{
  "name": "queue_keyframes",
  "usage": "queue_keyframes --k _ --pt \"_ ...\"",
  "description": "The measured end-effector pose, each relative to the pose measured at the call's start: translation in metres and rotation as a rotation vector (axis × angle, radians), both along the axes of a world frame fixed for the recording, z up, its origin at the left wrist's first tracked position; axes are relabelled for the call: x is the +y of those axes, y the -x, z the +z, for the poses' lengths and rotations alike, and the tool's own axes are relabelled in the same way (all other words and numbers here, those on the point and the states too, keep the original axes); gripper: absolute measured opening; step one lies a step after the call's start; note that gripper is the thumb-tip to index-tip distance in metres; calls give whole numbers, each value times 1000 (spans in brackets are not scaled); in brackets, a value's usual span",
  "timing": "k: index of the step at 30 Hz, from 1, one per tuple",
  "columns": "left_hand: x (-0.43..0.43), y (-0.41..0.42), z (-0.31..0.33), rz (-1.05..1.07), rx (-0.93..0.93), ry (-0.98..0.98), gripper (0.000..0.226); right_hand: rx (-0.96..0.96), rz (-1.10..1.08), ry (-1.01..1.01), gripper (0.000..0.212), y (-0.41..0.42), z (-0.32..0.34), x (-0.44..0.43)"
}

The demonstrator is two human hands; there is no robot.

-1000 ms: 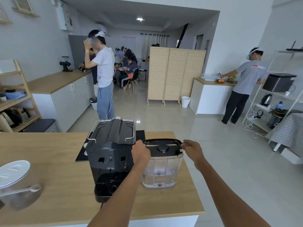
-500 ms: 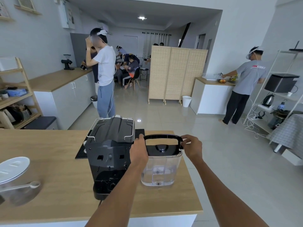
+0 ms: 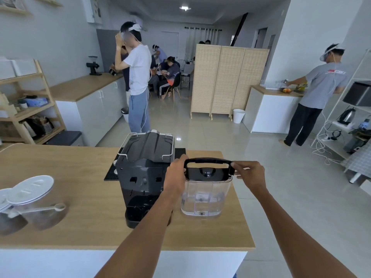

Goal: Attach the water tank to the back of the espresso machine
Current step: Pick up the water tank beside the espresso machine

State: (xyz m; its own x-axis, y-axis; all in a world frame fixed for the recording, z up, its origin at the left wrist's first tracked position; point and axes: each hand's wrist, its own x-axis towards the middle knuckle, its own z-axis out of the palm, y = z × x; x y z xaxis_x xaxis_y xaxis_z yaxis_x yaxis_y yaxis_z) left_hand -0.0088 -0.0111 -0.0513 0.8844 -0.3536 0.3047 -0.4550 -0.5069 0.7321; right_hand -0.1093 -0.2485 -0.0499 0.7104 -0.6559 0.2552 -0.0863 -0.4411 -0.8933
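A black espresso machine [image 3: 143, 173] stands on the wooden counter [image 3: 84, 197] with its back side turned toward me. Right beside it is a clear plastic water tank [image 3: 204, 197] with a black lid and a raised black handle. My left hand [image 3: 175, 175] grips the left end of the handle and the tank's rim. My right hand [image 3: 249, 174] pinches the handle's right end. The tank sits close to the machine's right side, apart from its back recess; I cannot tell whether it rests on the counter or is just above it.
Two clear jars with white lids [image 3: 34, 201] and a scoop stand at the counter's left. A black drip mat [image 3: 112, 173] lies behind the machine. The counter's right edge [image 3: 241, 207] is close to the tank. Two people stand farther off in the room.
The tank's handle has swung up from lying flat to upright, with both hands staying on its ends. The tank itself stays beside the machine.
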Motion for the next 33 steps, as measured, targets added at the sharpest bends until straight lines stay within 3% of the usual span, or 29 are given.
queue_keyframes --k 2,7,12,19,33 --pt "-1 0 -1 -2 -44 -34 46 -1 3 -7 19 1 -1 1" --pt "-4 10 7 111 -1 171 32 -34 -29 -143 25 2 0 8" --pt "-4 14 7 106 14 196 23 -36 -15 -204 29 6 -5 9" --pt "-1 9 -7 -31 -54 42 37 -8 13 -77 26 9 -11 11" --pt "10 9 -7 -136 -167 -12 25 97 44 156 23 10 -12 8"
